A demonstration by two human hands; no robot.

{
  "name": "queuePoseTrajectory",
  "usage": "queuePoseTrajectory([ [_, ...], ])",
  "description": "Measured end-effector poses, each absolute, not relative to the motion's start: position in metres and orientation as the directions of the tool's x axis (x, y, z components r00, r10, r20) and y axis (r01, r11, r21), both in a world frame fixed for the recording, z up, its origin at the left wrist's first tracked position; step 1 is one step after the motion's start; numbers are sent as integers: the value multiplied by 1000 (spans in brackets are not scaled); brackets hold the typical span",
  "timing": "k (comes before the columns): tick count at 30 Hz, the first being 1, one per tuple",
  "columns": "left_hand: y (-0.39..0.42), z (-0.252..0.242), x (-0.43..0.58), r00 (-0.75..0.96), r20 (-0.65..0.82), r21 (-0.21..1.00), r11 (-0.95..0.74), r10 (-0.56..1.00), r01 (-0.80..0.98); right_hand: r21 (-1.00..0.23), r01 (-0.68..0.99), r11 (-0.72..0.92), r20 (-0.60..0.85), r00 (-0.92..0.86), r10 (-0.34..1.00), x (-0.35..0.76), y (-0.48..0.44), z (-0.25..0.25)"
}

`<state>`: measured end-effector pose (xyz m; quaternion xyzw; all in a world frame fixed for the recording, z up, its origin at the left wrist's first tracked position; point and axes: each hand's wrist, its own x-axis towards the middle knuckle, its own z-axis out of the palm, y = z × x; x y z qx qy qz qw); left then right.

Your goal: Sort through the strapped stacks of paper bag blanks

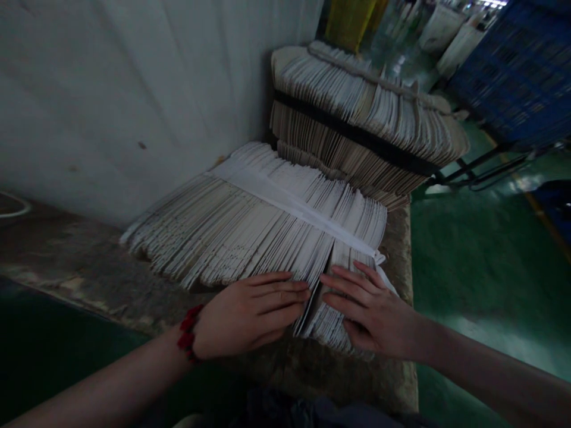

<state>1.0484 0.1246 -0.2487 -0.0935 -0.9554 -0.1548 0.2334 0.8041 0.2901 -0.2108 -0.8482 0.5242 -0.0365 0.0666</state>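
Observation:
A large bundle of flat white cardboard sheets (250,226) lies fanned out on a worn table (80,261), tied across with a white strap (285,199). My left hand (250,318), with a red bracelet at the wrist, lies flat with fingers stretched on the near edge of the sheets. My right hand (372,309) lies flat beside it, fingers spread on the sheets at the bundle's right end. A gap in the sheets opens between the two hands.
A second, thicker bundle (357,119) bound with a black strap stands behind the first. A pale wall (111,89) runs along the left. Green floor (468,255) lies to the right, with a blue crate stack (521,65) and a dark metal frame (482,166).

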Motion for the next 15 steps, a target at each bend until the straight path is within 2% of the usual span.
queuePoseTrajectory([
  [9,121,-255,1050,-843,527,247,931,104,269,-136,-869,-476,-30,484,-875,802,290,-212],
  [15,123,-253,1050,-855,512,272,929,80,250,-119,-879,-461,56,458,-887,801,292,-215],
])
